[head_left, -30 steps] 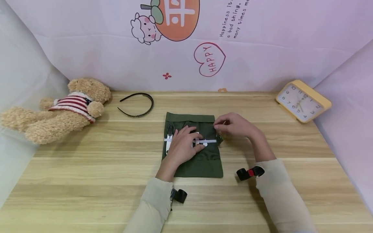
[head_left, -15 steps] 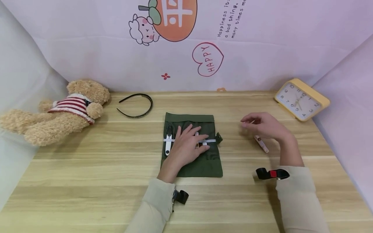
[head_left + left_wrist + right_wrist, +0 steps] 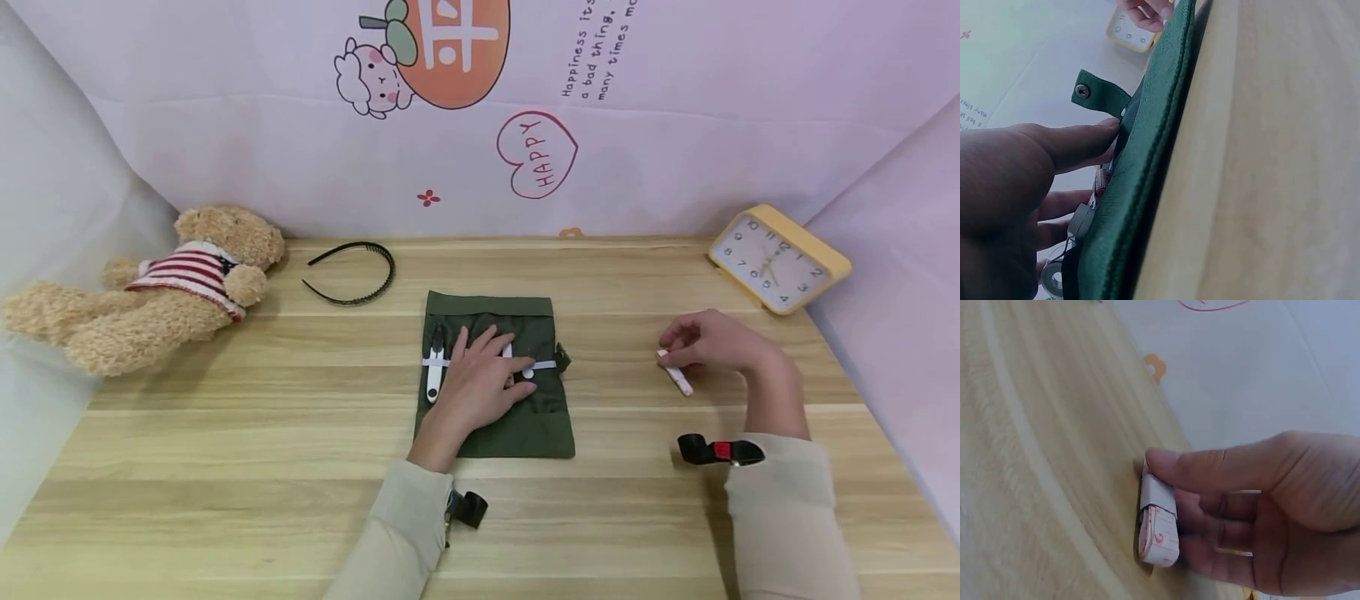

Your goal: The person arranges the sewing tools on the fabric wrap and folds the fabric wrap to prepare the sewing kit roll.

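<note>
A dark green fabric sewing pouch (image 3: 517, 437) lies unfolded on the table, a white elastic band across it. My left hand (image 3: 480, 379) rests on it with fingers spread, hiding part of its contents. White-handled thread snips (image 3: 434, 379) sit under the band, left of that hand. In the left wrist view, a snap strap (image 3: 1102, 95) sticks out from the pouch edge, and a round spool-like piece (image 3: 1054, 278) shows below the fingers. To the right, my right hand (image 3: 712, 342) pinches a folded white tape measure (image 3: 1160, 534) with red markings between thumb and fingers, at the tabletop.
A teddy bear (image 3: 187, 287) in a striped shirt lies at the left back. Beside it is a black headband (image 3: 386, 258). A yellow clock (image 3: 780, 258) stands at the back right, and a printed white cloth (image 3: 637, 175) hangs behind the table.
My right hand has moved right from the pouch's edge to the tape measure and now grips it. My left hand stays on the pouch, its fingers slightly shifted.
</note>
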### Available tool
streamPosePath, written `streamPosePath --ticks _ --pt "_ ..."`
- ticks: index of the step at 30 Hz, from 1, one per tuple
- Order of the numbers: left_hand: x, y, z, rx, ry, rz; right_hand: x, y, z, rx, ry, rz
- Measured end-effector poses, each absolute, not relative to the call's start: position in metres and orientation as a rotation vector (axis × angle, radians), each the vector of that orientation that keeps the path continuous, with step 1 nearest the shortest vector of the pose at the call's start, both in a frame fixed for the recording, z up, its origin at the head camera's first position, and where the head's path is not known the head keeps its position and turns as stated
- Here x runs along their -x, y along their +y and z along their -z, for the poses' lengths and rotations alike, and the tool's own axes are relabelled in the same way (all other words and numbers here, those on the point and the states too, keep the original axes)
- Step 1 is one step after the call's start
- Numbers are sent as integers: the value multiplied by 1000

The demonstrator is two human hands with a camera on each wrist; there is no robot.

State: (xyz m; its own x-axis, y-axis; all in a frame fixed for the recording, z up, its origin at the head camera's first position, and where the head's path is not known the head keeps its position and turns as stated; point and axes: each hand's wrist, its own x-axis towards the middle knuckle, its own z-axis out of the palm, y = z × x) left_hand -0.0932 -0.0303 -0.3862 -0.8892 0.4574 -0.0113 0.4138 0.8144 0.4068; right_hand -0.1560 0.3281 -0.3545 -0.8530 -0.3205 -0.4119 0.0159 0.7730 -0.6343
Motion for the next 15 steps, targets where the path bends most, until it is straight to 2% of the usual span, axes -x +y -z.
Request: streamPosePath --ticks 7,15 --pt "93 -30 387 -693 2900 -620 157 317 351 216 2454 829" --pt "92 -31 386 -685 2905 -615 157 311 352 231 2434 986"
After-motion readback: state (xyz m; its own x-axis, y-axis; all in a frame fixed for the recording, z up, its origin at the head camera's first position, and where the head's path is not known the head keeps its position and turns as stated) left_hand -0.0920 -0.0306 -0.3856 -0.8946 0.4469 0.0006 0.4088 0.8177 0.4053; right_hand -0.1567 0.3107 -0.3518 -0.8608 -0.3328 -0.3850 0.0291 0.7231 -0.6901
